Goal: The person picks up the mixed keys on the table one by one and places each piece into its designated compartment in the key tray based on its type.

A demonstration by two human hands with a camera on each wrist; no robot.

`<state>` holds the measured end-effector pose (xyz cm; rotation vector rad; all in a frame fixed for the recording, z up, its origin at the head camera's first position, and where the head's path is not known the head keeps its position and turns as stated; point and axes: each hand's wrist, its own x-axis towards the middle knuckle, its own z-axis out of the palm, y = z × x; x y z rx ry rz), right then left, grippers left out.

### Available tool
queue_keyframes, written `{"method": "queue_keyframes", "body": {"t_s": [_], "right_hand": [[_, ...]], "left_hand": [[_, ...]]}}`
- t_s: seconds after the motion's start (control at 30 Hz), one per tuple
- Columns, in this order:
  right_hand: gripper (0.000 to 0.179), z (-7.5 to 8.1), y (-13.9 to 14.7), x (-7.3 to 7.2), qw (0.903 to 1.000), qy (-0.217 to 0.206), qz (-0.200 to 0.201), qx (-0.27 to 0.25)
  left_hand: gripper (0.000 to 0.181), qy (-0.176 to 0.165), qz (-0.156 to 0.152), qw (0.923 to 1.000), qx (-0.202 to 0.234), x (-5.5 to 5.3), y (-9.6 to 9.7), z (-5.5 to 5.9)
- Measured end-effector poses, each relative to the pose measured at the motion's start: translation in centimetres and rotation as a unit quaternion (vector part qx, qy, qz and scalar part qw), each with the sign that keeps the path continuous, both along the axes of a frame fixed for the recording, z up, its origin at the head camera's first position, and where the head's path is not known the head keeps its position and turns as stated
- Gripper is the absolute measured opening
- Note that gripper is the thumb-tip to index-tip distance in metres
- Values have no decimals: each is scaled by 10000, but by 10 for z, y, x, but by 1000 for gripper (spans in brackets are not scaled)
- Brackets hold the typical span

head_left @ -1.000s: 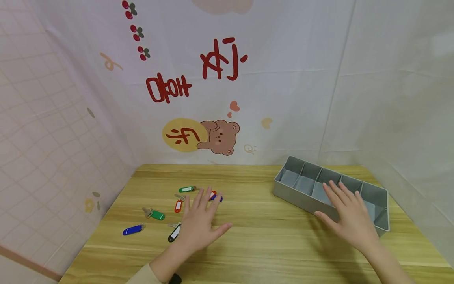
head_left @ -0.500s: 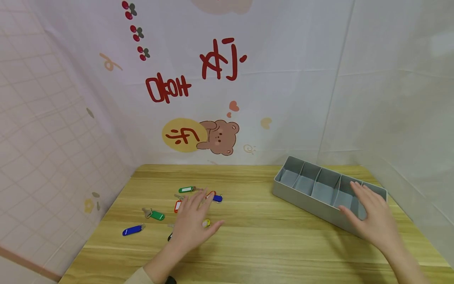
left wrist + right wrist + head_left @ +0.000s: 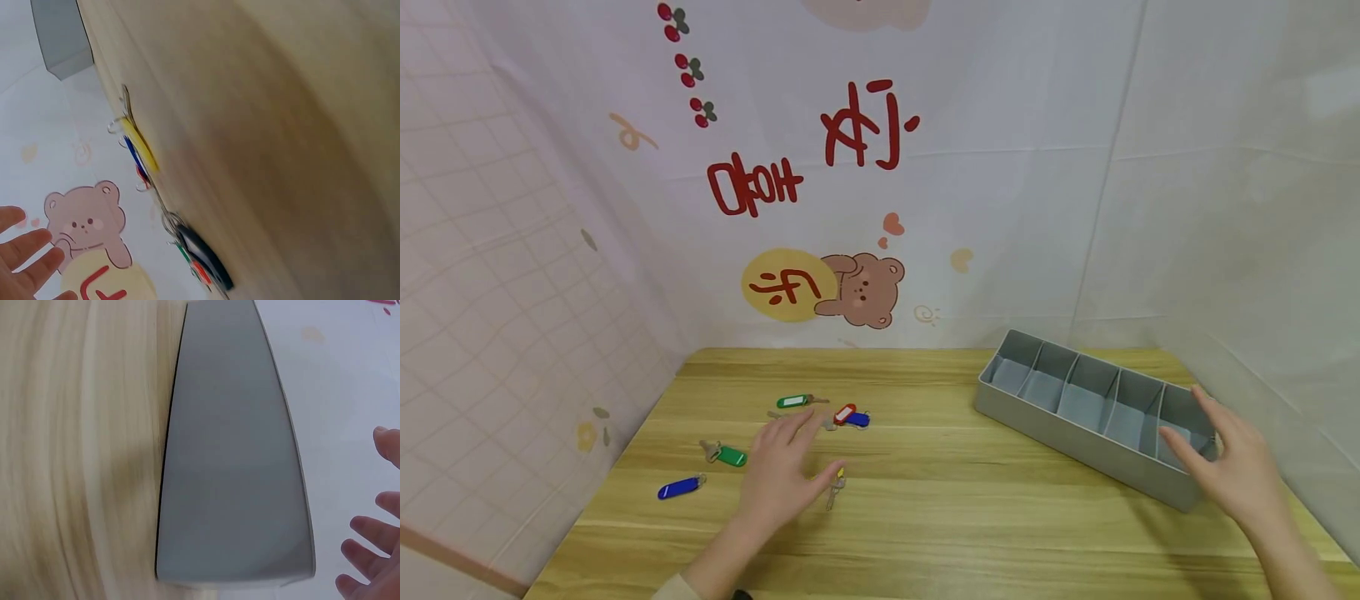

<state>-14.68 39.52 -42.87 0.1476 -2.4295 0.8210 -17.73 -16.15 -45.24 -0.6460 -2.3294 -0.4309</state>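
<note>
My left hand [image 3: 782,479] hovers over the tagged keys at the left of the table, fingers loosely bent and holding nothing. By its thumb lies a key with a yellow tag [image 3: 839,473]. Behind it are a red tag [image 3: 845,414], a blue tag [image 3: 858,420] and a green-tagged key [image 3: 793,402]. A black tag [image 3: 206,256] shows in the left wrist view; the hand hides it in the head view. At the right end of a grey divided box [image 3: 1075,440], my right hand [image 3: 1243,467] is held in the air, thumb and fingers apart, holding nothing.
Another green tag with a key [image 3: 730,456] and a blue tag [image 3: 679,487] lie farther left on the wooden table [image 3: 940,533]. The box has a row of several compartments. A printed white cloth [image 3: 1000,208] hangs behind the table.
My left hand has drawn back left and nearer, uncovering the yellow-tagged key. My right hand has moved right along the box to its right end. The keys and box stay put.
</note>
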Motion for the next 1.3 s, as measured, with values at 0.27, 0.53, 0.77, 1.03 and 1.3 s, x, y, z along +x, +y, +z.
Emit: {"method": "queue_keyframes", "body": {"t_s": [0.27, 0.53, 0.77, 1.03, 1.3], "right_hand": [[73, -4, 17, 1, 9956, -728, -222, -537], [72, -12, 39, 0, 9792, -1318, -50, -1543], [73, -16, 68, -8, 9522, -1916, 333, -2354], [79, -13, 92, -18, 8913, -2998, 799, -3307], [83, -14, 105, -25, 8282, -3718, 1095, -4048]], "left_hand": [[75, 210, 110, 9997, 100, 0, -18, 0], [62, -4, 432, 9990, 117, 0, -36, -1], [61, -96, 633, 9979, 87, -5, -54, -3], [59, -215, 712, 9970, 209, -12, -75, -5], [59, -385, 659, 9966, 297, -18, -93, -7]]}}
